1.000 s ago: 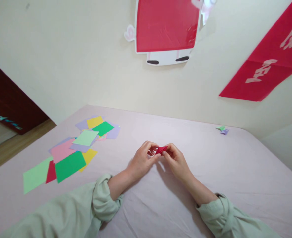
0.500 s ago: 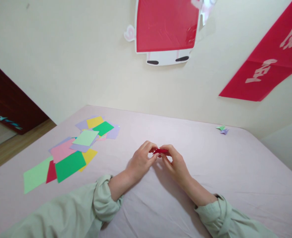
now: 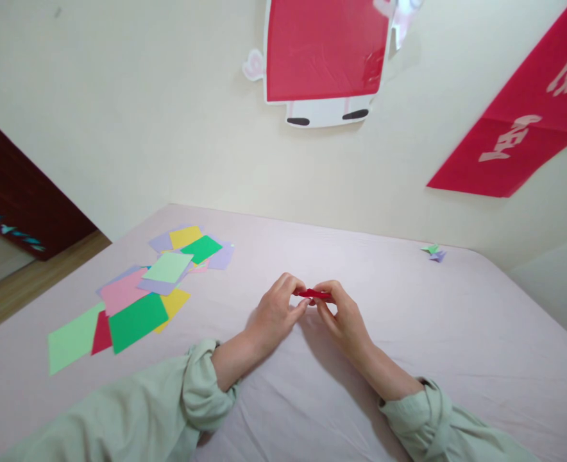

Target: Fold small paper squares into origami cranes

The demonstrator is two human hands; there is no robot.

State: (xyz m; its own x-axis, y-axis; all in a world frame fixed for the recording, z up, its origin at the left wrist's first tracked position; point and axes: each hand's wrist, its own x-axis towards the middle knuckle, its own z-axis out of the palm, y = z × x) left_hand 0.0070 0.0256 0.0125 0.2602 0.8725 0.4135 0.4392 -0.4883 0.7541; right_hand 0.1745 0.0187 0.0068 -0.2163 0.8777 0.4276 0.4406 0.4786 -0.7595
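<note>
A small piece of folded red paper (image 3: pixel 315 294) is held between both my hands, just above the pale pink sheet (image 3: pixel 283 404). My left hand (image 3: pixel 279 310) pinches its left end between thumb and fingers. On the other side my right hand (image 3: pixel 340 314) grips the right end, the fingers curled over the top and the thumb beneath. The paper looks thin and nearly edge-on, and my fingers cover part of it, so its exact folds cannot be made out.
Left of my hands lies a spread of coloured paper sheets, among them a dark green sheet (image 3: pixel 138 323), a pink sheet (image 3: pixel 128 290) and a light green sheet (image 3: pixel 73 339). Small folded green (image 3: pixel 430 248) and purple paper shapes (image 3: pixel 438 256) rest far right, near the wall (image 3: pixel 206 147).
The red paper has tilted slightly and now appears flatter and more edge-on between my fingers. Both hands keep their grip almost in place.
</note>
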